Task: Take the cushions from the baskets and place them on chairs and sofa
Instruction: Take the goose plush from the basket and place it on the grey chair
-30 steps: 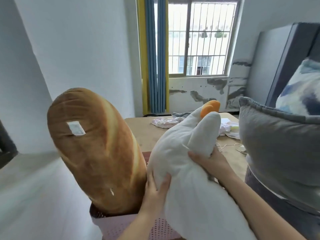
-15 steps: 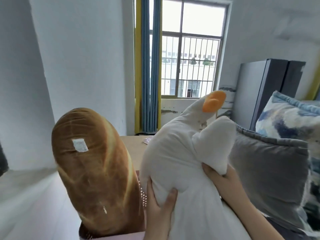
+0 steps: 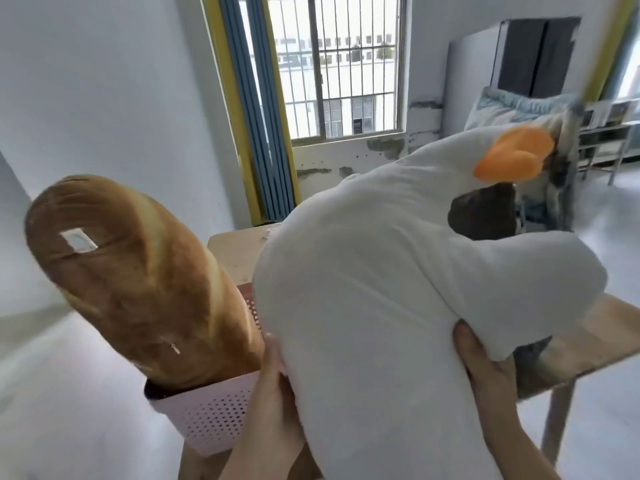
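Both hands — left (image 3: 273, 407), right (image 3: 485, 372) — grip the goose cushion (image 3: 374, 306), fingers clamped on its underside. Left of it, a bread cushion (image 3: 138, 275) stands in the basket (image 3: 207, 415).

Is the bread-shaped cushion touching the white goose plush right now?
Cannot tell. In the head view the bread-shaped cushion stands in the pink basket beside the white goose plush, but the left hand hides where they would meet.
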Tool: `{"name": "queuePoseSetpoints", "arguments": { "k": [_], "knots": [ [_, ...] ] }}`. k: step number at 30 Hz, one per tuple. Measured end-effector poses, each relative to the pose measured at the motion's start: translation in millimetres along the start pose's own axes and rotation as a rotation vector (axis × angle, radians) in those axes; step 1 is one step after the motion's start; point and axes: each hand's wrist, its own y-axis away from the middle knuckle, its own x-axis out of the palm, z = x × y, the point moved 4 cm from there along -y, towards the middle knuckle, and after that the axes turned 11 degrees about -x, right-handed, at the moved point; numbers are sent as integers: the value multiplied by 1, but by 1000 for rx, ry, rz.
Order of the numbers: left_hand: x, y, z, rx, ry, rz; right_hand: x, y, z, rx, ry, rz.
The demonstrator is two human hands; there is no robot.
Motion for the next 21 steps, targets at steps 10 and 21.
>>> {"name": "queuePoseSetpoints", "arguments": {
  "k": [10, 21],
  "knots": [
    [-7, 70, 36, 356, -401, -357, -57, 83, 52, 85, 61, 94],
    [-19, 152, 111, 455, -729, 59, -177, 208, 163, -99, 570, -337]
  ]
}}
